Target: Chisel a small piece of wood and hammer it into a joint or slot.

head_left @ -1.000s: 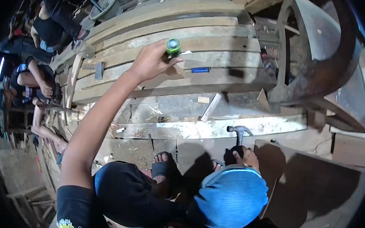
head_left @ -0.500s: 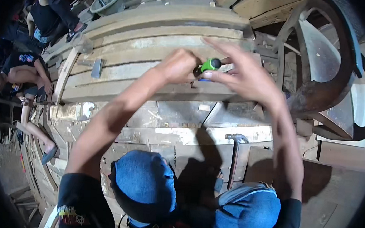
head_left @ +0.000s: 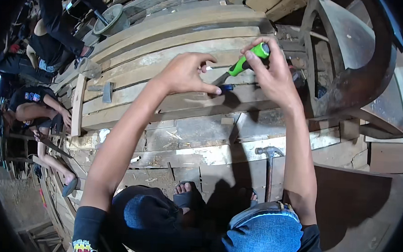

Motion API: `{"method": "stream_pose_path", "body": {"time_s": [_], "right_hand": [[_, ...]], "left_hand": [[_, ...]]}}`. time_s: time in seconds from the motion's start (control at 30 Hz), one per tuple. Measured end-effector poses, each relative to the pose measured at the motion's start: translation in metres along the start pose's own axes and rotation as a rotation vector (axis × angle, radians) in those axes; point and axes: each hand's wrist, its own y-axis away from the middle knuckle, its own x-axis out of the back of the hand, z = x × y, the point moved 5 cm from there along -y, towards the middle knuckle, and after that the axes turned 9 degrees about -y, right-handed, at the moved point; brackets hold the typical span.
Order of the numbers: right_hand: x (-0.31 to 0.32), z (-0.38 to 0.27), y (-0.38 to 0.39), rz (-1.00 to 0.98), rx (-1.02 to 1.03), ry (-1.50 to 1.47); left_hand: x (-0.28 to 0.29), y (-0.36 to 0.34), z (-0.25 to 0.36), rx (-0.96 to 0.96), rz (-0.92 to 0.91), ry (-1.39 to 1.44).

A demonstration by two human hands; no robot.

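A green-and-black handled chisel (head_left: 249, 59) is gripped in my right hand (head_left: 276, 77), its grey blade slanting down toward the plank beside my left hand. My left hand (head_left: 186, 74) is open over the planks, thumb and forefinger spread wide. Close to the left thumb tip lies a small dark-blue object (head_left: 227, 87); its kind is unclear, and I cannot tell whether the thumb touches it. A small white bit (head_left: 209, 68) shows by the left fingers, too small to name. Long wooden planks (head_left: 159, 58) lie side by side beneath both hands.
A claw hammer (head_left: 269, 169) lies near my right knee, and a hatchet (head_left: 107, 92) rests on the planks at left. Curved dark wooden furniture (head_left: 351, 89) stands at right. A grey bucket (head_left: 112, 21) is at far left, with other people (head_left: 39, 100) nearby.
My hands have moved apart. The chisel, earlier seen nearly end-on between them, is now tilted up to the right in my right hand. My left hand has opened.
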Motion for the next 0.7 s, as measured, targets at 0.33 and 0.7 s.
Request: {"method": "stream_pose_path", "body": {"time_s": [0.33,0.7], "right_hand": [[-0.022,0.007,0.000,-0.077,0.068,-0.075],[-0.021,0.008,0.007,-0.044,0.113,-0.103]], "left_hand": [[-0.007,-0.004,0.000,-0.083,0.053,0.007],[-0.006,-0.013,0.008,-0.049,-0.077,0.020]]}}
